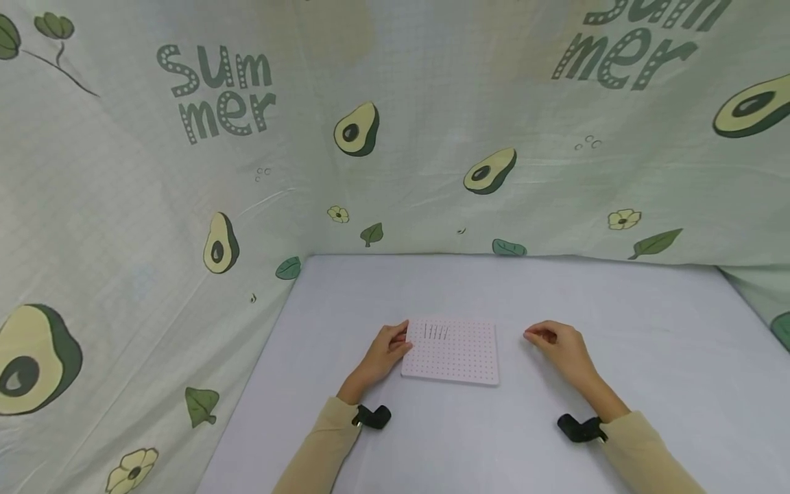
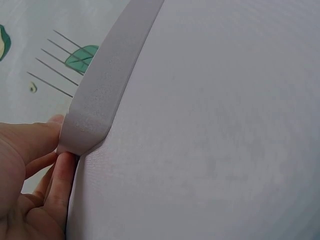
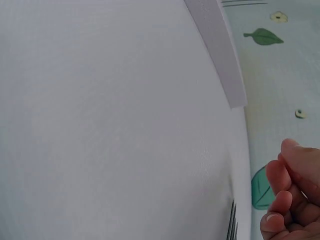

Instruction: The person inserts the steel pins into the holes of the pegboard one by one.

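Observation:
A pale pegboard (image 1: 463,357) with rows of small holes lies on the table. Several thin dark pins (image 1: 435,332) stand in a row near its far left corner. My left hand (image 1: 389,348) grips the board's left edge; in the left wrist view the thumb is on the upper face and fingers are at the lower side. To the right of the board, my right hand (image 1: 558,346) hovers with curled fingers, thumb and index tips together and no object showing between them. In the right wrist view, several dark pins (image 3: 231,225) lie on the table close to that hand.
The white tabletop (image 1: 457,439) extends around the board. Behind it and along the left hangs a pale green cloth (image 1: 413,89) printed with avocados, leaves and lettering. Black camera mounts sit on both wrists.

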Action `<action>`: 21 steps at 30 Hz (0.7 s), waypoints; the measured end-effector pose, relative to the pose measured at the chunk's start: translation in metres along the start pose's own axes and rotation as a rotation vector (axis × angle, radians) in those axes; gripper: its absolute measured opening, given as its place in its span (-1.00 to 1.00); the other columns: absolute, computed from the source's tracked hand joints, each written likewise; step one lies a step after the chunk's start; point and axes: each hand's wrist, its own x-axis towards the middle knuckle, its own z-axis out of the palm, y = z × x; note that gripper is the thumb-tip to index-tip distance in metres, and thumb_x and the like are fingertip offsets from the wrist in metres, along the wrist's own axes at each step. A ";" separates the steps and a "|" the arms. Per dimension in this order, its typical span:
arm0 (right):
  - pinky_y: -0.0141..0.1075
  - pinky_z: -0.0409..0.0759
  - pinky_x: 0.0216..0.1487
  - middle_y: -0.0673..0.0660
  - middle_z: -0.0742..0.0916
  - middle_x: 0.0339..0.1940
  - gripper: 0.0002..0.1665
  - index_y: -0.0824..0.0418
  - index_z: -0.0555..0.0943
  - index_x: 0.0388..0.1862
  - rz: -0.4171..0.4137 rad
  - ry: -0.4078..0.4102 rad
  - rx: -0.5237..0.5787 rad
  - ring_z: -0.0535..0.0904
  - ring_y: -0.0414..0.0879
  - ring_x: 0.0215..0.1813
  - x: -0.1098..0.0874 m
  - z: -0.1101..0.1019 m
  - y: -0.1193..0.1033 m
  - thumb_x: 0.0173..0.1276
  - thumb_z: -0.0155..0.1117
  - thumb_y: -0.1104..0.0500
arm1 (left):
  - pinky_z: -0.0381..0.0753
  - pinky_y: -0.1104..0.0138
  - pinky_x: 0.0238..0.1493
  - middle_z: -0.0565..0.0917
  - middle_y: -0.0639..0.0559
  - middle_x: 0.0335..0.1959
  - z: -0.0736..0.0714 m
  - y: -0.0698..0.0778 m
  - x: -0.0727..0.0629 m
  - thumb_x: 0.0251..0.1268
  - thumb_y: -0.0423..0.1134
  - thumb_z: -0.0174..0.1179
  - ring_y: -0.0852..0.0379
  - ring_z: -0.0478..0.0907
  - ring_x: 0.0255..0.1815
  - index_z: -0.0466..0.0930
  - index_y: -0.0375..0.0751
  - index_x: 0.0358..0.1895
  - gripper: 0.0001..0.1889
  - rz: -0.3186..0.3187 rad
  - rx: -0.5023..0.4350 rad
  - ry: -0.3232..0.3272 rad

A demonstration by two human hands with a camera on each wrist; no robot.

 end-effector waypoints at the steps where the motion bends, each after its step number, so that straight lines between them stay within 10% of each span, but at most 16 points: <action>1: -0.44 0.40 -0.46 0.06 0.67 -0.42 -0.79 0.33 0.74 -0.21 -0.004 0.008 -0.004 0.41 -0.15 -0.37 -0.001 -0.002 0.002 0.35 0.41 0.17 | 0.55 0.31 0.23 0.40 -0.27 0.10 0.000 0.000 0.000 0.47 -0.33 0.16 -0.11 0.46 0.15 0.23 -0.47 0.45 -0.42 -0.003 -0.002 -0.001; 21: -0.47 0.36 -0.48 0.09 0.70 -0.43 -0.78 0.35 0.75 -0.26 0.037 0.102 -0.070 0.40 -0.31 -0.43 -0.014 -0.021 0.030 0.23 0.51 0.19 | 0.54 0.33 0.24 0.39 -0.27 0.11 -0.001 0.002 0.000 0.48 -0.33 0.16 -0.13 0.46 0.17 0.22 -0.47 0.46 -0.41 -0.010 0.005 -0.012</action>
